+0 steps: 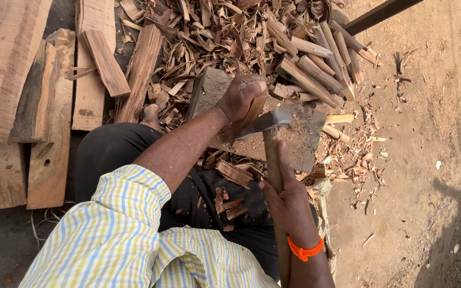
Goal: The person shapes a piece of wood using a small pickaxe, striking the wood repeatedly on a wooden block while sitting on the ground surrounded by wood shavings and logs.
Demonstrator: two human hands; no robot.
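Stick (252, 109) upright on block (300, 133), left hand (241, 96) gripping; right hand (286, 200) holds axe (265, 124). Trimmed sticks (308, 69) piled beyond block.

wood piece (252, 112) mostly under left hand (241, 96), planks (6, 80) cropped left

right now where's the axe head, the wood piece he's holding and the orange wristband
axe head (265, 122), head view, on the flat grey metal blade
wood piece (251, 113), head view, on its side below the left hand
orange wristband (305, 249), head view, on the band
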